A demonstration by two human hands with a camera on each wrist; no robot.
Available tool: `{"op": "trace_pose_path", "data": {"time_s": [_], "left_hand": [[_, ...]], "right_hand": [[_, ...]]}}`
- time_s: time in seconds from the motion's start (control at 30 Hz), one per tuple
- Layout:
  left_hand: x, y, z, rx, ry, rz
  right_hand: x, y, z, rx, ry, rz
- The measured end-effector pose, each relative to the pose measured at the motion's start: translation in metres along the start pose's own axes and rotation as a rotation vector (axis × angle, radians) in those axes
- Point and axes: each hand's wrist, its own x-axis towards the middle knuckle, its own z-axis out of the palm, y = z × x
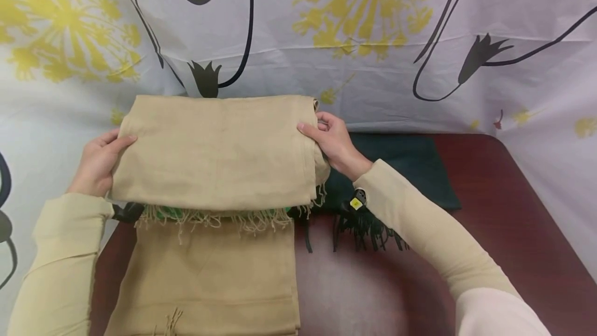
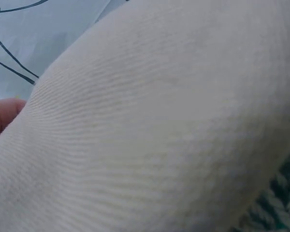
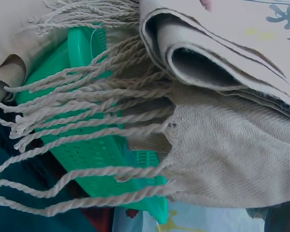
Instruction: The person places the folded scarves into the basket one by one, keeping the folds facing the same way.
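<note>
A folded beige fringed scarf (image 1: 216, 152) is held up between both hands, its twisted fringe hanging along the lower edge. My left hand (image 1: 95, 162) grips its left end, thumb on top. At the right end, my right hand (image 1: 333, 139) pinches the folded layers, with the thumb on the upper face. The right wrist view shows the rolled fold at the scarf's end and its long tassels (image 3: 101, 130). Behind and below them is a green plastic basket (image 3: 94, 154), mostly hidden in the head view. Sleeve fabric (image 2: 150, 116) covers most of the left wrist view.
Another folded beige scarf (image 1: 214, 274) lies on the dark red table (image 1: 513, 222) in front. A dark green fringed scarf (image 1: 396, 165) lies at the right, partly behind the right forearm. A patterned white curtain (image 1: 280, 40) hangs behind the table.
</note>
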Motion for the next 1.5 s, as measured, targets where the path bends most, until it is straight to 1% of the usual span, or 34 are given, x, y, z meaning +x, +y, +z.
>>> {"op": "trace_pose_path", "data": {"time_s": [0.13,0.2,0.27,0.43,0.57,0.7,0.8,1.1,1.43,1.5], "left_hand": [[0.003,0.0,0.0,-0.018,0.031,-0.001],[0.004,-0.001,0.001,-0.01,0.048,0.0],[0.005,-0.003,0.002,0.016,0.061,0.004],[0.007,-0.007,0.006,0.129,0.103,0.02],[0.01,-0.007,0.007,0.164,0.134,0.012],[0.014,-0.008,0.008,0.134,0.151,0.004],[0.015,-0.009,0.009,0.091,0.156,0.005],[0.018,-0.013,0.015,0.073,0.174,0.018],[0.024,-0.02,0.018,0.131,0.19,0.027],[0.025,-0.021,0.018,0.135,0.19,0.021]], "right_hand": [[0.007,0.0,0.004,-0.003,0.004,-0.005],[0.01,0.001,0.006,-0.008,0.008,-0.011],[0.013,0.002,0.006,-0.015,0.009,-0.019],[0.02,0.008,0.009,-0.05,0.032,-0.026],[0.024,0.013,0.013,-0.073,0.055,-0.01],[0.028,0.017,0.015,-0.079,0.067,0.015],[0.032,0.021,0.015,-0.091,0.074,0.019],[0.04,0.033,0.014,-0.132,0.108,0.03],[0.048,0.047,0.017,-0.14,0.134,0.041],[0.049,0.049,0.017,-0.145,0.134,0.049]]}}
